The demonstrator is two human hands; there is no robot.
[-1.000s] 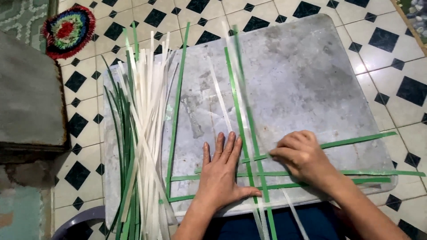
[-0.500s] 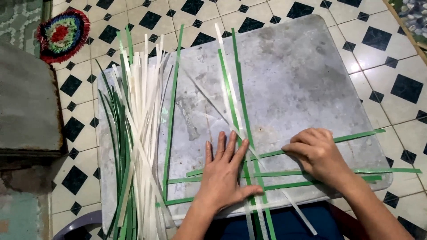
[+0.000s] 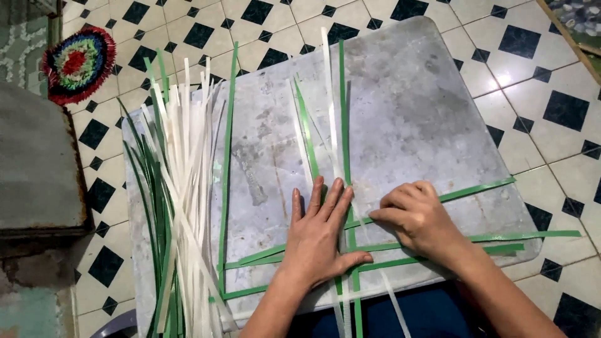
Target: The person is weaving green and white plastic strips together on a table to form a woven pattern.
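Fingers, left hand [image 3: 322,235]: spread wide and flat, palm down; pressed onto the crossing strips [image 3: 350,247], likely to pin the weave so nothing slides
Fingers, right hand [image 3: 418,216]: curled narrow, tips bunched at one green strip [image 3: 479,188]; seems to pinch or nudge it, though whether the strip is truly gripped I cannot tell
Crossing strips: near middle of the board, under and between both hands; green strips run left to right, green and white ones run near to far; they overlap where the hands meet, so the pressing holds the crossings square
Upright strips [image 3: 341,125]: a few green and white lengths reach from the hands toward the far edge, lying loose and slightly fanned
Board [image 3: 426,112]: grey, worn, rounded corners; lies flat on the floor as a hard work surface; its near edge sits by the person's dark blue lap
Spare strips [image 3: 181,213]: long heap of white and green along the left side of the board, within reach of the left hand; one single green strip lies just right of it
Floor [image 3: 544,75]: white tiles with black diamonds
Mat [image 3: 78,62]: round, multicoloured, far left, well apart from the work
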